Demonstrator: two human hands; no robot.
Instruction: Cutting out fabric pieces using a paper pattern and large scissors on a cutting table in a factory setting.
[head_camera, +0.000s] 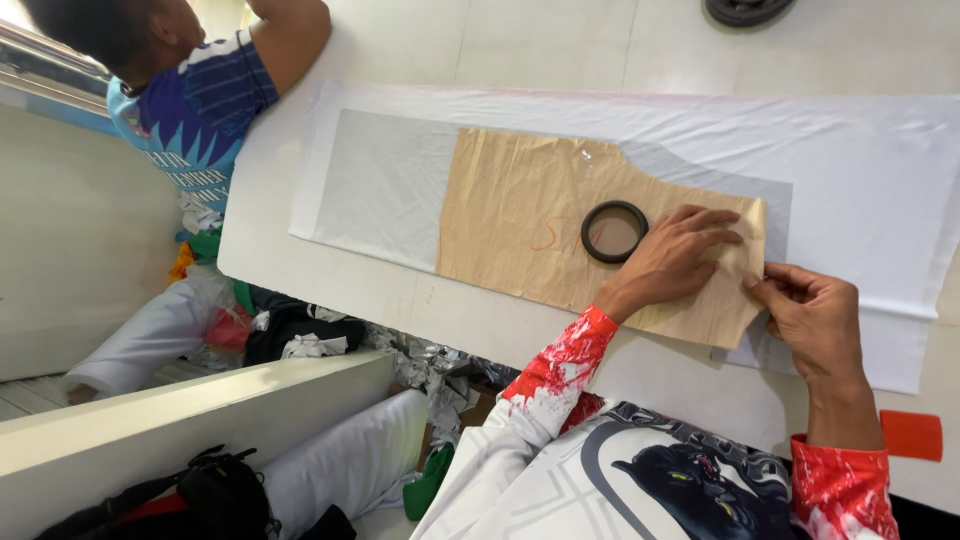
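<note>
Now left hand (680, 258) presses flat on the paper pattern (560, 235); right hand (815, 315) pinches its corner.

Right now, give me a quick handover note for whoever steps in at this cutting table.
Left hand: flat on the brown paper pattern, pressing it down.
Right hand: fingers at the pattern's right edge; whether it pinches the paper is unclear.
Pattern lies on white fabric spread over the table, with a black ring resting on it.
No cut or marking shows.
</note>
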